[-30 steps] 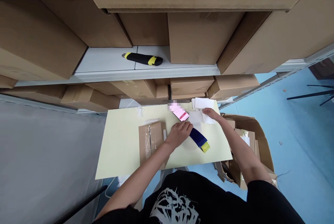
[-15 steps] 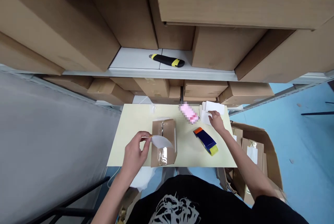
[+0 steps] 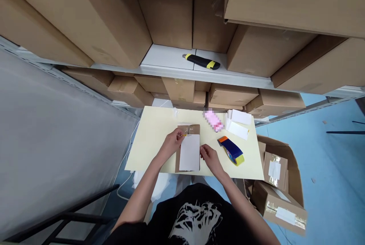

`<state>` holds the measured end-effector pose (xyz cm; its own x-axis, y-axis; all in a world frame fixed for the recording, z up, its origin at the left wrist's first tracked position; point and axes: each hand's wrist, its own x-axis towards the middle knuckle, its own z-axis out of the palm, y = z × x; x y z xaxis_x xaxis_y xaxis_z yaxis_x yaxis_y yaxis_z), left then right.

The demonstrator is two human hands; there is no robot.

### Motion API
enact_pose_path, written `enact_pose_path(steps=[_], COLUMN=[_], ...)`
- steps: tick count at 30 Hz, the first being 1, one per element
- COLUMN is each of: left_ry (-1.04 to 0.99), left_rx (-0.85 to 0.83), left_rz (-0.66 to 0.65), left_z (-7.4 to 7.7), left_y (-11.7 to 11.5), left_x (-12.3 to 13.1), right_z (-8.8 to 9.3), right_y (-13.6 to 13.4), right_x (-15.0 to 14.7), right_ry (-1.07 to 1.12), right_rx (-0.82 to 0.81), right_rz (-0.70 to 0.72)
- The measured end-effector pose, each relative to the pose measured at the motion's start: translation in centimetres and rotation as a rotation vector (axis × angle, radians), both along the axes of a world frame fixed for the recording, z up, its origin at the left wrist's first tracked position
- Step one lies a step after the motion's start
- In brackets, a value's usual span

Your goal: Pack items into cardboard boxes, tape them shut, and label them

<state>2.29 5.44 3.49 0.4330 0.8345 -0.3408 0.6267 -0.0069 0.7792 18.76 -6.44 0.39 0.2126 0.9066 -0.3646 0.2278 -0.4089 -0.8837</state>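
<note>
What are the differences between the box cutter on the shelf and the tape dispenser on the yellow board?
The box cutter lies on the white shelf, while the tape dispenser sits lower, on the pale yellow board. The box cutter is long and thin, while the tape dispenser is shorter and bulkier. The box cutter is black with yellow bands, while the tape dispenser is dark blue with orange and yellow ends. Both have some yellow on them.

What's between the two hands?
In the head view, a white label on a kraft parcel lies between the left hand and right hand.
</note>
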Motion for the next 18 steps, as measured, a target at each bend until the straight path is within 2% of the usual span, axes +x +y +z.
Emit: enact_pose_path(steps=[4, 7, 12, 18], left_ry=[-0.01, 0.0, 0.065, 0.209], left_rx=[-0.019, -0.016, 0.084, 0.182], left_rz=[0.037, 0.05, 0.03, 0.005], left_z=[-2.1, -3.2, -4.2, -5.4], left_y=[0.8, 1.1, 1.0, 0.8], left_x=[-0.7, -0.6, 0.2, 0.3], right_z=[-0.3, -0.4, -2.3, -3.9], right_y=[0.5, 0.7, 0.8, 1.4], right_x=[-1.6, -2.6, -3.6, -3.8], right_ry=[-0.041, -0.071, -0.34, -0.605], right_rx=[0.001, 0.024, 0.059, 0.008], right_rz=[-0.038, -0.049, -0.06, -0.013])
